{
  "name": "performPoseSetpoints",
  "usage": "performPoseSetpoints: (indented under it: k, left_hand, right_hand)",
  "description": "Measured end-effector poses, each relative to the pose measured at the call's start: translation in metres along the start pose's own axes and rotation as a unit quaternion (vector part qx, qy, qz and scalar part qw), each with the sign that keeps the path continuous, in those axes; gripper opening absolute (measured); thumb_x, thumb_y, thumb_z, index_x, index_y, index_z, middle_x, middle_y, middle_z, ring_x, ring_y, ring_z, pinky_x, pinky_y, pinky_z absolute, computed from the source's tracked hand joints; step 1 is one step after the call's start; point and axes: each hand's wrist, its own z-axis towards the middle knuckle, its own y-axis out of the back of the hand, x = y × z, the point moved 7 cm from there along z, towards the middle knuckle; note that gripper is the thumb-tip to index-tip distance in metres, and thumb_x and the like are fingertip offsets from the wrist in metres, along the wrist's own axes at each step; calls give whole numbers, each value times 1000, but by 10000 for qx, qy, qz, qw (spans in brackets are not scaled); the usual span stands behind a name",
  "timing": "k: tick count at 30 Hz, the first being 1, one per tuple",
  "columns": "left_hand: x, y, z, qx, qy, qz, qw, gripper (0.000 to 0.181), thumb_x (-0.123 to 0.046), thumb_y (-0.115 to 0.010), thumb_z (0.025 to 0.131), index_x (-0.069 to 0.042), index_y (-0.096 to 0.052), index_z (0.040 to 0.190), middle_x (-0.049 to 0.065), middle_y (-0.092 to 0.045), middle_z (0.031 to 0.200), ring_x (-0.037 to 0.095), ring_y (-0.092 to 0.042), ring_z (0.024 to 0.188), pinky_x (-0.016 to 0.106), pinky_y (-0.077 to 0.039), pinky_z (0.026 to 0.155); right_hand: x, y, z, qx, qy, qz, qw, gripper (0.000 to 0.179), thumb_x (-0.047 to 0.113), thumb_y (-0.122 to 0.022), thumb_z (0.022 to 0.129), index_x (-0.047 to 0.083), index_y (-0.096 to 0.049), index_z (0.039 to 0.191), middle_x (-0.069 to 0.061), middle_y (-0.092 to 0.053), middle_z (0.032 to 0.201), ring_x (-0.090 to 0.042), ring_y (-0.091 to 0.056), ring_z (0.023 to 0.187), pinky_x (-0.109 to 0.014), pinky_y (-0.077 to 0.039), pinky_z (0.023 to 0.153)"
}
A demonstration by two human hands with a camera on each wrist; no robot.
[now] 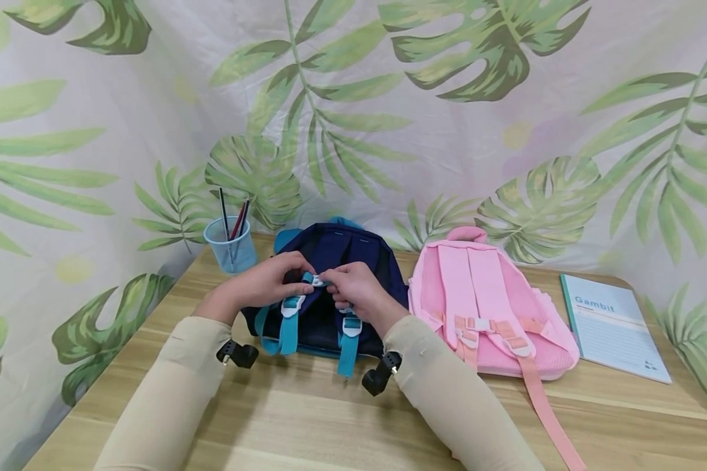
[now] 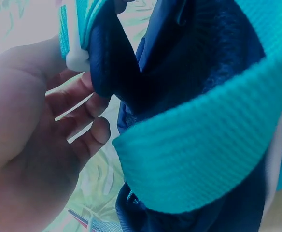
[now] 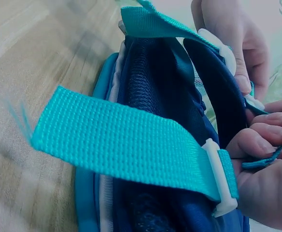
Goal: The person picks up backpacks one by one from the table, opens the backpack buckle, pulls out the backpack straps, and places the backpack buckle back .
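Note:
A dark navy backpack [image 1: 353,252] with teal straps lies on the table, its shoulder straps facing up. Over its middle, my left hand [image 1: 271,281] pinches a white buckle [image 1: 316,280] on the chest strap between thumb and fingers. Close beside it, my right hand [image 1: 362,291] has its fingers curled round the teal chest strap [image 3: 261,164] at the other side of the buckle. In the left wrist view, a navy shoulder strap [image 2: 107,58] passes by the left fingers. White adjusters [image 3: 220,179] hold loose teal webbing ends [image 3: 117,135] on the lower straps.
On the right lies a pink backpack [image 1: 465,281], one long strap end [image 1: 550,415] trailing toward the front. Beyond it is a light blue notebook [image 1: 618,327]. A blue mesh cup [image 1: 231,245] with pencils stands back left. A leaf-patterned curtain [image 1: 353,118] hangs behind the table.

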Motion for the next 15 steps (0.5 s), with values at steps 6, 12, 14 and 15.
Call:
performPoseSetpoints:
  k: [6,12,14,15]
  left_hand:
    - [5,-1,0,93,231,-167,9996,26,-28,-75,104,-14,-71,125,1,-64,113,18,-57,97,38,-51,88]
    - [7,-1,0,118,281,-328,9990,24,-29,-75,104,-15,-70,123,2,-65,114,20,-57,99,38,-51,88]
    - [7,-3,1,182,257,-331,9990,21,-29,-76,103,-16,-71,120,2,-64,114,19,-57,98,37,-50,87]
    - [7,-4,1,205,234,-320,9990,20,-28,-76,103,-16,-71,118,2,-64,114,19,-57,97,36,-50,86]
  right_hand:
    - [-2,0,-2,-54,-59,87,9999,25,14,-59,107,6,-65,84,4,-44,66,-9,-32,51,-21,-30,52]
    - [-2,1,-4,-117,-99,233,9996,23,14,-59,107,7,-66,87,4,-45,67,-9,-34,52,-21,-32,51]
    - [-2,1,-5,-114,-128,387,9991,20,14,-59,107,7,-66,91,4,-45,68,-10,-35,53,-20,-32,50]
    - [-1,1,-5,-112,-131,452,9988,18,14,-58,107,7,-66,93,3,-44,69,-10,-35,53,-20,-32,50]
